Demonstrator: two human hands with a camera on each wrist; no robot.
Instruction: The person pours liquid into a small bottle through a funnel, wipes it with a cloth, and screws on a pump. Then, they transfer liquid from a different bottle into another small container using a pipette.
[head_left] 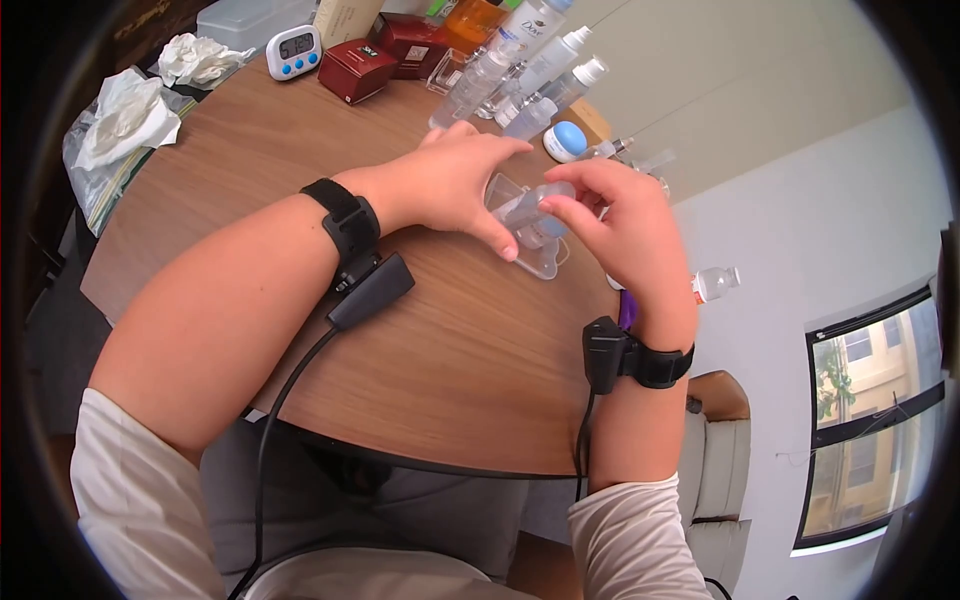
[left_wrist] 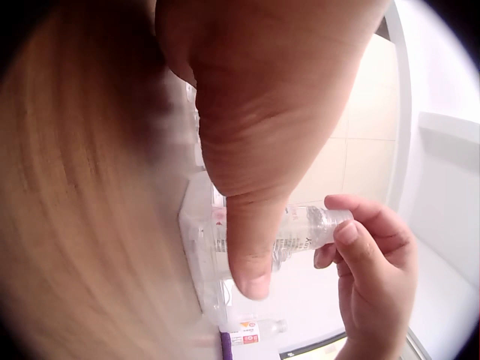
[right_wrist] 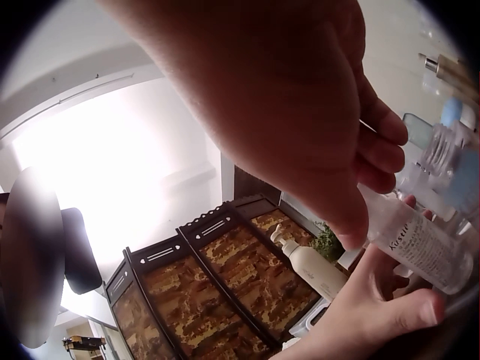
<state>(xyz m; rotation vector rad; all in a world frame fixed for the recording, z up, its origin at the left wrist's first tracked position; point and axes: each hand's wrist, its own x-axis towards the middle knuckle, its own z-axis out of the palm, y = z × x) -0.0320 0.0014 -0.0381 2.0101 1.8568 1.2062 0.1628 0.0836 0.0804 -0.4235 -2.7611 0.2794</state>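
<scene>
A small clear bottle with printed text (right_wrist: 420,247) is pinched at its top end between the thumb and fingers of my right hand (head_left: 625,215). In the left wrist view the right hand (left_wrist: 375,270) grips the bottle's frosted end (left_wrist: 336,219). It tilts over a clear plastic tray (head_left: 543,262) that holds other clear items. My left hand (head_left: 450,180) is spread with thumb and fingers apart at the tray's left side; whether its thumb touches the tray, I cannot tell.
Several pump bottles (head_left: 548,62), a blue-lidded jar (head_left: 566,141), dark red boxes (head_left: 357,70) and a white timer (head_left: 294,52) stand along the table's (head_left: 430,350) far edge. Crumpled tissues (head_left: 130,122) lie on a plastic bag at left. A clear labelled bottle (head_left: 715,284) is at right.
</scene>
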